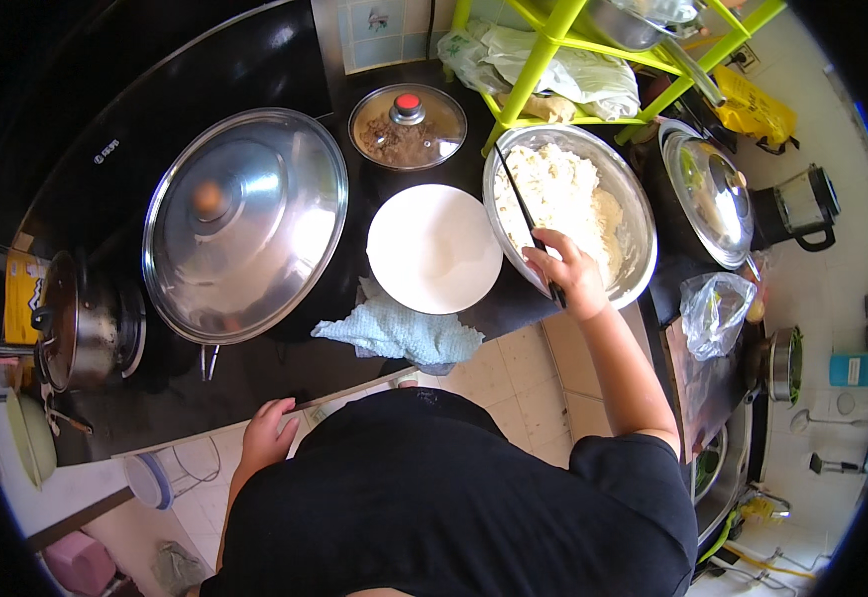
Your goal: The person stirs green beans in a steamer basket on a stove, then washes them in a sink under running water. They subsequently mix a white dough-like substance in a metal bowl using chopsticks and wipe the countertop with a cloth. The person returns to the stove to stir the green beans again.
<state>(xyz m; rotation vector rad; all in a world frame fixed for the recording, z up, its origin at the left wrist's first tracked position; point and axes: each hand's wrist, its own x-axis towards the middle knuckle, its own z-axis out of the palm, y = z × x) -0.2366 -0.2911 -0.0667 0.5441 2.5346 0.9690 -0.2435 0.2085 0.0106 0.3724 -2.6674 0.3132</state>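
Black chopsticks (pixel 526 214) in right hand (pixel 571 274) reach into steel bowl (pixel 638 214).

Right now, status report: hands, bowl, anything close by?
Right hand grips chopsticks in steel bowl of dough. Left hand on counter edge. White bowl alongside.

Bright daylight floods in from the right, washing out the pale wall and floor there. The big steel lid (pixel 245 224) throws soft white glare, and the white bowl (pixel 434 249) glows nearly featureless. The dark tabletop (pixel 285 368) sinks into shadow on its left end. Fisheye bending curves every edge, a black ring frames the view, and detail softens toward the rim.
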